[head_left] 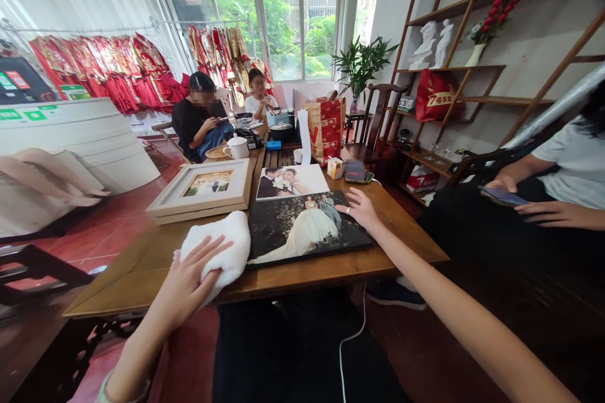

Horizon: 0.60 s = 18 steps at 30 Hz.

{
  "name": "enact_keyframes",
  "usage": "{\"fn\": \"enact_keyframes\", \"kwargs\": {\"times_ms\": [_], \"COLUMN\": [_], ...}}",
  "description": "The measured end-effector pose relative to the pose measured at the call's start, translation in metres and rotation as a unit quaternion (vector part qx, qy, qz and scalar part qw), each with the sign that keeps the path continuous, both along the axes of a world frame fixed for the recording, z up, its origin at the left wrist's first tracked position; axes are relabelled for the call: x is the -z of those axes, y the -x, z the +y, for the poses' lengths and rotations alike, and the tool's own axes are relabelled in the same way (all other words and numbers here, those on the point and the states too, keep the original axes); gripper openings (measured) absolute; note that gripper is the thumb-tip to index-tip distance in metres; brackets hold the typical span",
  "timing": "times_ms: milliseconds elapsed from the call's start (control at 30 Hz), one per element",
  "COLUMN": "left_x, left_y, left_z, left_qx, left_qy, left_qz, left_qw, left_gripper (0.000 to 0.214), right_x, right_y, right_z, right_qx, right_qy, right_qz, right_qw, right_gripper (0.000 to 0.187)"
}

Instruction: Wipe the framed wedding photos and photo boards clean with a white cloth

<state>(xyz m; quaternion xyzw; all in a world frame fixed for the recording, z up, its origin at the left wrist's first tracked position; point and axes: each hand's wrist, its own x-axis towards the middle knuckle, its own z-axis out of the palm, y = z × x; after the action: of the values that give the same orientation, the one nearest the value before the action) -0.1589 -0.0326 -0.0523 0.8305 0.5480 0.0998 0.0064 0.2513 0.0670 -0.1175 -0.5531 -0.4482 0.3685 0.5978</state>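
My left hand (189, 280) rests on a folded white towel (222, 249) at the near edge of the wooden table (155, 252); its fingers curl over the cloth. Right of the towel lies a dark glossy wedding photo panel (302, 227). My right hand (362, 206) lies flat on that panel's right edge, fingers spread, a ring on one finger. Behind it lies a second wedding print (290, 181), and to the left a pale framed photo (203, 189) on top of another frame.
A person at the right holds a phone (503, 196). Two people sit at the table's far end by a teapot (237, 146), a pot and a red gift bag (328, 126). A phone (357, 171) and small box lie mid-table. Shelves stand right; red garments hang left.
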Motion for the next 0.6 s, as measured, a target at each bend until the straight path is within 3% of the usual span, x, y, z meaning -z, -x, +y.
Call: {"fn": "enact_keyframes", "kwargs": {"times_ms": [133, 233, 333, 433, 500, 600], "left_x": [0.002, -0.001, -0.015, -0.028, -0.027, -0.013], "left_y": [0.014, 0.013, -0.006, -0.036, -0.055, -0.075], "left_z": [0.0, -0.01, -0.033, -0.052, -0.054, -0.041], "left_qx": [0.012, 0.022, 0.056, 0.104, 0.119, 0.106], "left_qy": [-0.006, -0.008, 0.006, 0.023, 0.047, 0.049], "left_qz": [-0.004, -0.046, -0.121, -0.177, -0.188, -0.187], "left_qw": [1.0, 0.999, 0.991, 0.978, 0.974, 0.976], "left_gripper": [0.048, 0.048, 0.048, 0.044, 0.041, 0.04], "right_x": [-0.009, -0.012, -0.014, -0.016, -0.017, -0.019], "right_y": [-0.001, -0.002, -0.001, 0.001, 0.002, 0.003], "right_z": [-0.008, -0.011, -0.014, -0.017, -0.018, -0.02], "right_qx": [-0.013, -0.03, -0.082, -0.112, -0.111, -0.109], "right_qy": [0.055, 0.078, 0.073, 0.069, 0.07, 0.069], "right_qz": [0.099, 0.155, 0.184, 0.192, 0.188, 0.179], "right_qw": [0.993, 0.984, 0.977, 0.972, 0.974, 0.975], "right_gripper": [0.096, 0.082, 0.067, 0.068, 0.069, 0.066]}}
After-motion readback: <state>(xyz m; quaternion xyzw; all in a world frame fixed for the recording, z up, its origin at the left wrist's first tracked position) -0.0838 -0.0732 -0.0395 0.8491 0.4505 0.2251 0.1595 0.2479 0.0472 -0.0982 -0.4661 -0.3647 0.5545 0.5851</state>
